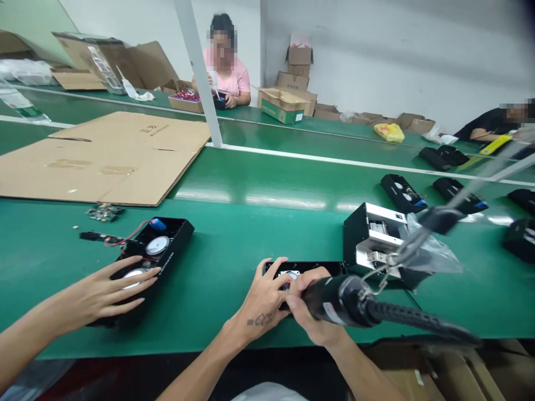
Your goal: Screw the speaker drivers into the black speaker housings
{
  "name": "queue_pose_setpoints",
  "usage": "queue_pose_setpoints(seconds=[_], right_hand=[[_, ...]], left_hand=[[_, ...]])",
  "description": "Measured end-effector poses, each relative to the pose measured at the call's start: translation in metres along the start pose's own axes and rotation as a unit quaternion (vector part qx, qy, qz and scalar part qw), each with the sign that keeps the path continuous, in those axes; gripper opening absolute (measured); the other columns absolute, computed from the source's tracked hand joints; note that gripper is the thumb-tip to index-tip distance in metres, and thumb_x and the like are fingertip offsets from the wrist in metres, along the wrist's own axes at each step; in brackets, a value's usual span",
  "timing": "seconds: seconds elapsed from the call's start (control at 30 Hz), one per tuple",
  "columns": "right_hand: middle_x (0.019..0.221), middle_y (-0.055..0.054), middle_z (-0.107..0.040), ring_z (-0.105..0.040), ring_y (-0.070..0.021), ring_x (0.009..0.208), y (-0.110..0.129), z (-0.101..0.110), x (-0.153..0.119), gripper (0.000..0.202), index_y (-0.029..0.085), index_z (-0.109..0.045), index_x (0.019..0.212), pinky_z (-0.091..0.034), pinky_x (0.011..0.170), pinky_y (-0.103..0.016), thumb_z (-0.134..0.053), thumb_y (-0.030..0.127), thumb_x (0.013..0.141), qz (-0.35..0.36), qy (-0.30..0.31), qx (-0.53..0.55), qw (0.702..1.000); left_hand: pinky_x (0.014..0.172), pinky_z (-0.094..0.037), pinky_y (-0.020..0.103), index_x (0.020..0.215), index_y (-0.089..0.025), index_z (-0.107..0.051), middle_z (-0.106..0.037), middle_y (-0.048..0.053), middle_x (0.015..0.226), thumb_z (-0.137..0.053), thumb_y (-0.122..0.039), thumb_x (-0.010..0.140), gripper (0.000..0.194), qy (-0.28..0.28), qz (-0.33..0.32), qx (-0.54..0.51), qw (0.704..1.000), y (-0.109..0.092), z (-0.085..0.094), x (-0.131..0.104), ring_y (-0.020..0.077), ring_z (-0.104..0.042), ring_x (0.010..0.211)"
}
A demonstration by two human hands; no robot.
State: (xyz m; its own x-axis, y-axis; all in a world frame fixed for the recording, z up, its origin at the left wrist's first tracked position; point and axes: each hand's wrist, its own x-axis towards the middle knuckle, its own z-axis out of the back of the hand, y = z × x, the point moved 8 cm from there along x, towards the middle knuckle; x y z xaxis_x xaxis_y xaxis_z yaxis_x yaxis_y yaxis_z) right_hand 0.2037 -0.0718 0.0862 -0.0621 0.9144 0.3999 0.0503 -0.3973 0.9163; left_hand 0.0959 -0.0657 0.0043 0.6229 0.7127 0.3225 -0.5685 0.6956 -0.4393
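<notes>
Item one: black casing (311, 267), on the green bench (234, 239) directly before the person, at twelve o'clock, open side up. A round speaker (291, 275) sits inside; so far, it appears placed. Fastening looks under way, by judgement; how many screws are in is hidden. Closing remains, no cover being on.

Left hand (261, 298): fingers bent over casing and speaker; whether they clamp anything, cannot tell. Right hand (320, 328): closed around the black driver (334, 298), its tip hidden.

From the casing, outward: at two o'clock, a black-and-silver machine (355, 239), just beside. At nine, a second casing (178, 242) with two speakers and loose wires, uncovered, a co-worker's hand (100, 292) over it. Between nine and ten, a circuit board (104, 213), lying apart. At ten, a cardboard sheet (104, 150). Farther, between one and two, another open casing (403, 195) with speakers and wires.
</notes>
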Motion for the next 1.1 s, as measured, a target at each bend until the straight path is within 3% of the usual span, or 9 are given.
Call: queue_pose_setpoints(seconds=[0.1,0.2,0.3,0.4,0.47,0.57,0.67,0.8,1.1], right_hand=[[0.082,0.002,-0.067,-0.065,-0.0200,0.069,0.019,-0.003,0.000,0.024,0.031,-0.060,0.102,-0.058,0.073,-0.040,-0.081,0.028,0.092,0.063,-0.013,-0.087,0.994],[0.072,0.005,-0.063,-0.059,-0.0158,0.058,0.030,0.016,0.006,0.020,0.029,-0.057,0.108,-0.054,0.059,-0.033,-0.075,0.036,0.099,0.053,-0.032,-0.039,0.997],[0.060,0.012,-0.052,-0.048,-0.0111,0.045,0.048,0.085,0.016,0.023,0.028,-0.054,0.112,-0.045,0.048,-0.026,-0.072,0.039,0.102,0.070,-0.167,0.029,0.983],[0.058,0.011,-0.056,-0.053,-0.0121,0.046,0.069,0.175,0.015,0.034,0.024,-0.058,0.106,-0.051,0.055,-0.030,-0.085,0.037,0.090,0.113,-0.377,-0.094,0.914],[0.056,0.010,-0.059,-0.053,-0.0118,0.045,0.069,0.212,0.021,0.036,0.022,-0.058,0.100,-0.050,0.056,-0.030,-0.088,0.039,0.088,0.109,-0.424,-0.151,0.886],[0.053,0.008,-0.059,-0.054,-0.0122,0.043,0.052,0.238,0.032,0.038,0.022,-0.058,0.091,-0.047,0.052,-0.029,-0.089,0.043,0.085,0.089,-0.423,-0.164,0.887],[0.053,0.007,-0.060,-0.053,-0.0125,0.042,0.036,0.236,0.036,0.040,0.021,-0.060,0.089,-0.043,0.047,-0.027,-0.091,0.045,0.081,0.045,-0.373,-0.161,0.912],[0.054,0.010,-0.055,-0.048,-0.0104,0.041,0.026,0.203,0.026,0.033,0.022,-0.062,0.100,-0.041,0.045,-0.026,-0.089,0.038,0.087,-0.033,-0.249,-0.054,0.966],[0.061,0.010,-0.050,-0.044,-0.0067,0.044,0.044,0.118,-0.008,0.010,0.027,-0.063,0.112,-0.042,0.048,-0.021,-0.066,0.021,0.104,0.063,-0.175,0.140,0.973]], left_hand=[[0.129,-0.027,0.064,0.134,-0.034,-0.072,-0.073,0.005,0.135,-0.071,-0.032,0.103,0.031,-0.009,-0.006,0.014,1.000,-0.001,0.005,0.003,0.0375,-0.041,0.156],[0.131,-0.026,0.067,0.124,-0.032,-0.076,-0.072,0.005,0.133,-0.079,-0.029,0.097,0.027,-0.013,-0.026,0.019,0.999,-0.001,0.010,0.000,0.0383,-0.042,0.156],[0.131,-0.025,0.074,0.107,-0.027,-0.077,-0.070,0.006,0.134,-0.082,-0.028,0.095,0.013,-0.023,-0.056,0.022,0.998,0.001,0.019,-0.009,0.0413,-0.042,0.158],[0.129,-0.030,0.076,0.118,-0.027,-0.074,-0.068,0.008,0.138,-0.073,-0.028,0.103,0.016,-0.042,-0.062,0.043,0.996,0.001,0.031,-0.013,0.0390,-0.046,0.156],[0.129,-0.031,0.077,0.126,-0.028,-0.071,-0.069,0.008,0.138,-0.072,-0.028,0.103,0.023,-0.038,-0.063,0.053,0.996,-0.005,0.035,-0.008,0.0384,-0.047,0.155],[0.129,-0.034,0.075,0.125,-0.027,-0.070,-0.071,0.006,0.133,-0.080,-0.027,0.097,0.030,-0.018,-0.066,0.048,0.996,-0.024,0.029,0.010,0.0378,-0.053,0.150],[0.125,-0.044,0.065,0.119,-0.024,-0.070,-0.075,0.005,0.123,-0.091,-0.035,0.089,0.038,0.013,-0.068,0.046,0.997,-0.040,0.014,0.028,0.0336,-0.066,0.131],[0.110,-0.051,0.057,0.108,-0.022,-0.072,-0.078,0.003,0.107,-0.092,-0.047,0.087,0.039,0.041,-0.060,0.103,0.992,-0.044,-0.002,0.034,0.0317,-0.069,0.113],[0.105,-0.045,0.047,0.089,-0.019,-0.067,-0.071,-0.001,0.091,-0.085,-0.043,0.094,0.031,0.016,-0.089,0.162,0.983,-0.047,-0.011,0.030,0.0248,-0.064,0.102]])
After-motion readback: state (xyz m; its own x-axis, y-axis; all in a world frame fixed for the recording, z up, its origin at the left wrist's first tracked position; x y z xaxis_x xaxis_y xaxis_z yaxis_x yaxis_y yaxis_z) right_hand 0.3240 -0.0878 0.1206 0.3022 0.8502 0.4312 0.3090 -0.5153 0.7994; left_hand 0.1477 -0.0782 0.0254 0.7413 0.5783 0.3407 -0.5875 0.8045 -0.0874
